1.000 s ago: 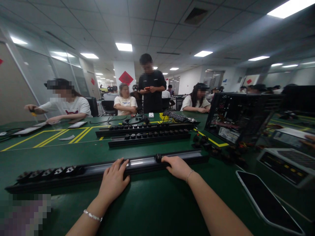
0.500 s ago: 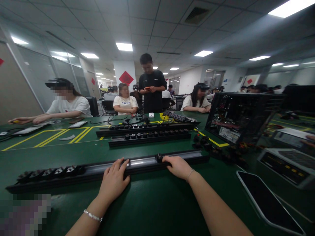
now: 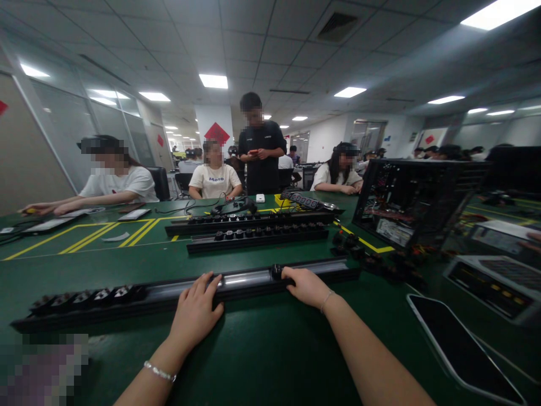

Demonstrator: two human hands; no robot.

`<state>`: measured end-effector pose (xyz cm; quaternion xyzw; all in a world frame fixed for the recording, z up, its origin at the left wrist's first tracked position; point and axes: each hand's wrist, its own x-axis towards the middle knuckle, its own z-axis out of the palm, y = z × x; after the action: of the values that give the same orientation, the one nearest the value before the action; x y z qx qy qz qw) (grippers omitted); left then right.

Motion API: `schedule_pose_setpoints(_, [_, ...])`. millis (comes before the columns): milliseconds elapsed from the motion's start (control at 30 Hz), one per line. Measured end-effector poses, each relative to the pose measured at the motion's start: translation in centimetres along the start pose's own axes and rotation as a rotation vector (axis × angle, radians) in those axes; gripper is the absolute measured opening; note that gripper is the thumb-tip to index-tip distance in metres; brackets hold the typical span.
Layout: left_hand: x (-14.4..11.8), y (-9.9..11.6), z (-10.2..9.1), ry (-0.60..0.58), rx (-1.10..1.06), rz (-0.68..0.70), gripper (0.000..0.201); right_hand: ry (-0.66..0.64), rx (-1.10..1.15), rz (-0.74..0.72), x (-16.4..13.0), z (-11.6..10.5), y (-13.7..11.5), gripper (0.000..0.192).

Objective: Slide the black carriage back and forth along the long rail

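Green worktop (image 3: 262, 349), long black power strip (image 3: 249, 280) at 12 o'clock; left hand (image 3: 195, 313) rests flat on it, right hand (image 3: 305, 286) pinches a socket module (image 3: 276, 271); strip could slide, phone (image 3: 459, 345) at 3 o'clock gets knocked

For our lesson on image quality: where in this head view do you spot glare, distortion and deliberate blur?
Head view: ceiling panels blow out white; their glare streaks the long power strip between the left hand and right hand; wide-angle bending warps the edges; a pixelated patch sits bottom left.
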<state>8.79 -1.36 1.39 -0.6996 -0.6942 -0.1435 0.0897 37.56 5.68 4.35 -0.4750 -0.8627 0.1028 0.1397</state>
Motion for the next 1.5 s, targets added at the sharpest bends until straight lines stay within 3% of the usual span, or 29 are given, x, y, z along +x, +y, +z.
schedule_pose_setpoints(600, [0.0,0.0,0.1,0.027,0.007,0.009,0.057,0.011,-0.013,-0.041,-0.2,0.0,0.9,0.032])
schedule_pose_setpoints(1500, [0.0,-0.1,0.1,0.013,0.011,0.013,0.057,0.006,0.094,0.025,-0.1,-0.3,1.2,0.024])
